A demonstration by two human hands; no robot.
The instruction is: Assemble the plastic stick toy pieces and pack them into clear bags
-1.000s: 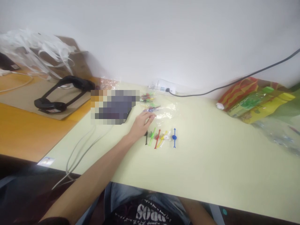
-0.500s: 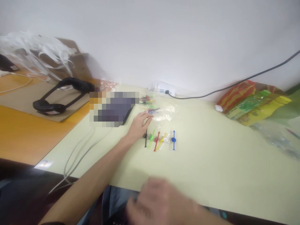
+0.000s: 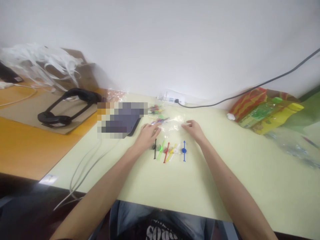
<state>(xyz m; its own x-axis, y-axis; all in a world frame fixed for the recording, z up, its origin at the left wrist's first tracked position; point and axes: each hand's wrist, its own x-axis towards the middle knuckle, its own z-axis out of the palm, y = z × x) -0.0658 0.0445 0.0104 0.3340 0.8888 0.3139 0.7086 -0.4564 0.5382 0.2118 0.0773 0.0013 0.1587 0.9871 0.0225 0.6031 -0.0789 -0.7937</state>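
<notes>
A clear plastic bag (image 3: 172,124) lies flat between my hands, with a few coloured pieces at its left end. My left hand (image 3: 147,134) rests at that end, fingertips touching the bag and thumb held apart. At the bag's right edge, the thumb and fingers of my right hand (image 3: 194,130) come together in a pinch on the plastic. Closer to me is a row of arrow-shaped spinners: a black spinner (image 3: 155,149), a green spinner (image 3: 161,149), a red spinner (image 3: 166,152), a yellow spinner (image 3: 171,152), a white one and a blue spinner (image 3: 184,151).
Beside my left hand lies a dark flat device (image 3: 130,116), partly pixelated. Behind the bag are more coloured pieces (image 3: 155,109) and a white power strip (image 3: 170,98). A black headset-like frame (image 3: 70,106) sits left; bright packaging (image 3: 267,111) is at right.
My right hand has moved from the table's front edge up to the right side of the plastic bag. My left hand stays at the bag's left end.
</notes>
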